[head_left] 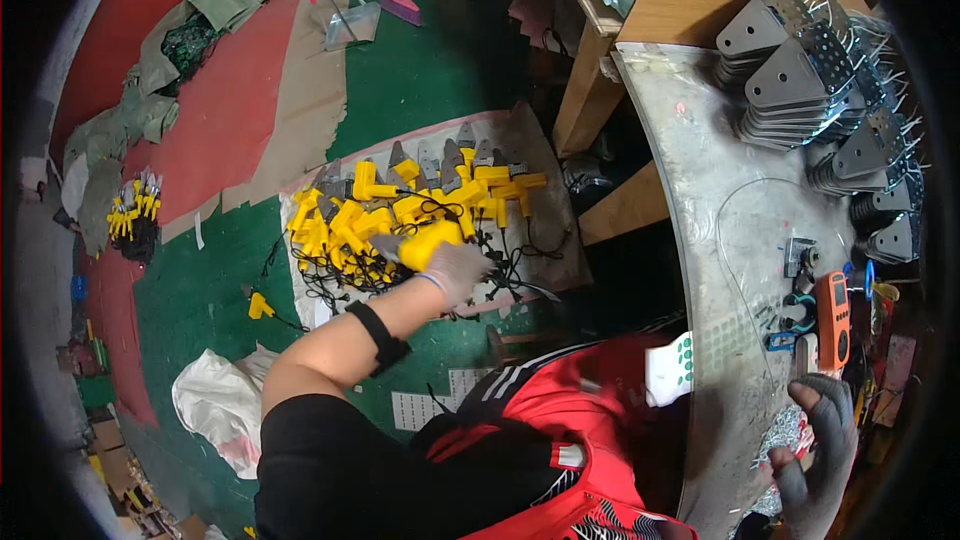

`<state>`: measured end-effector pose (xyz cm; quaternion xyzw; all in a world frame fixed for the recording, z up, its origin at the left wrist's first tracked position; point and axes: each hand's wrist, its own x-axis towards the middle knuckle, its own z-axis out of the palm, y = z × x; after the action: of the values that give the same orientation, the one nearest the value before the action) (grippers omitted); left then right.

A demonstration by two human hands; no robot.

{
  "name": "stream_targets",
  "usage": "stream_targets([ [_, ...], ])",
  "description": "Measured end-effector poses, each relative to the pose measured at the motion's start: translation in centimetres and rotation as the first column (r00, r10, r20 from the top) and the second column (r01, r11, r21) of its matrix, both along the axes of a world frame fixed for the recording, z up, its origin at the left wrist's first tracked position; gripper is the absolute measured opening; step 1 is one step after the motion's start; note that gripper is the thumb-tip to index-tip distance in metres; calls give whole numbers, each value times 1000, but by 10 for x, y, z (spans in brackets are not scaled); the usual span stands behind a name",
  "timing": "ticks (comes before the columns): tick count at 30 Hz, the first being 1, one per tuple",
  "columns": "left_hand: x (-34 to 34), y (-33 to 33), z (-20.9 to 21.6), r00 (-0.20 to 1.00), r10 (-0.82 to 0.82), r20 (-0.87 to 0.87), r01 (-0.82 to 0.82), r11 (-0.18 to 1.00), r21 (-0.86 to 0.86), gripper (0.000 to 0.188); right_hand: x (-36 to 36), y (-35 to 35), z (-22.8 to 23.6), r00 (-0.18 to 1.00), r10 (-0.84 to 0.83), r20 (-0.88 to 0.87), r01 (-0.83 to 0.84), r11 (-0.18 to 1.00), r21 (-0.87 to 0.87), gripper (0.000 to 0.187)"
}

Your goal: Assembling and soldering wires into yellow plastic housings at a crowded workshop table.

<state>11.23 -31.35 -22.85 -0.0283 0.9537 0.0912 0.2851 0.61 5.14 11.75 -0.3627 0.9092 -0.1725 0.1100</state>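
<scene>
Left hand: the gloved left hand [458,275] is gripping the yellow tool [428,245], though blur is hiding the exact finger placement.
Tool: it is hanging over the pile [365,225], grey blade [384,244] pointing left.
Pile: similar tools are lying on a pale sheet [556,262], black cords [318,282] tangling among them.
Right hand: the right hand [828,440] is holding its fingers apart and half curled beside the silvery bundle [785,432] on the bench [690,190], apparently grasping nothing.
Snag risk: crossing cords could be catching the tool and dragging its neighbours.
Drop risk: a loose hold could be letting it fall.
Bench risk: a careless sweep could be knocking the orange meter [832,325].
</scene>
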Motion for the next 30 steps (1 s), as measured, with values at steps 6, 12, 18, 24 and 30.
stream_targets([
  [6,78,-100,-119,968,249,18,-199,812,-549,24,4,5,-8,996,-64,55,64,998,4,50],
  [12,33,-67,-130,890,366,272,-360,930,-75,50,-20,39,-11,983,-119,141,113,992,47,38],
  [18,-110,-1,63,529,275,-803,-99,960,264,25,-43,70,-11,907,-415,73,421,899,-121,35],
  [24,-211,94,213,277,398,-874,251,849,466,39,-46,69,-20,958,-281,59,286,950,-123,38],
  [30,-287,120,226,279,348,-895,164,901,402,50,-24,99,-17,938,-347,26,347,928,-136,36],
])
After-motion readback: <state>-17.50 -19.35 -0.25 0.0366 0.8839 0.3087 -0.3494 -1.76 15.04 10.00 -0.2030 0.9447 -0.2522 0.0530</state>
